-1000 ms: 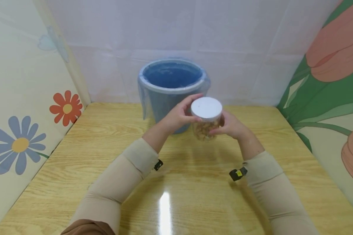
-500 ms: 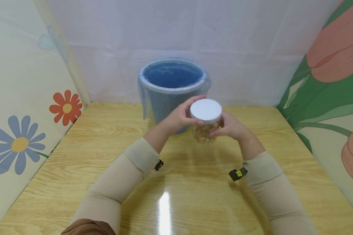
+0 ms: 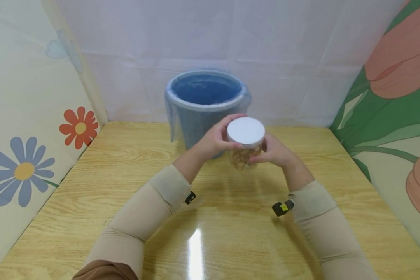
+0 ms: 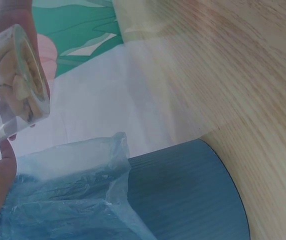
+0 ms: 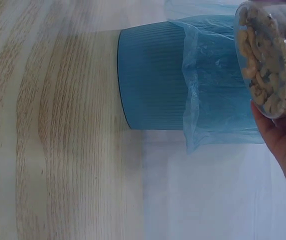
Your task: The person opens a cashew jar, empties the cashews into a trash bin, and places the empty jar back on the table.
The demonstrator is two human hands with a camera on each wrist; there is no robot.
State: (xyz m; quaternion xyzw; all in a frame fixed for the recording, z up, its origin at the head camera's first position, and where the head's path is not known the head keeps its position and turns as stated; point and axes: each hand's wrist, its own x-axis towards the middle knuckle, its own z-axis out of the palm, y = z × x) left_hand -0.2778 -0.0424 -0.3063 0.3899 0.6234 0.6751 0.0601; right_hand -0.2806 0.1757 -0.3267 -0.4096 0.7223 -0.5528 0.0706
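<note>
A clear jar (image 3: 245,157) with a round white lid (image 3: 246,131) is held up above the table, in front of the bin. Inside it are pale brown cashew nuts (image 5: 263,65), filling part of the jar as seen through its base in the right wrist view. My left hand (image 3: 215,137) grips the lid's rim from the left, thumb in front. From the right, my right hand (image 3: 275,151) holds the jar's body, its thumb across the front. The far fingers of both hands are partly hidden behind the jar.
Behind the hands a blue bin (image 3: 192,124) stands on the wood-grain table (image 3: 126,186). A thin translucent bag (image 5: 195,90) lines it and hangs over its rim. A white sheet (image 3: 283,58) covers the back, with flower-printed panels at both sides.
The jar dips slightly and tilts a little between the first frame and the later ones. Both hands keep their hold, and the left hand shifts very slightly.
</note>
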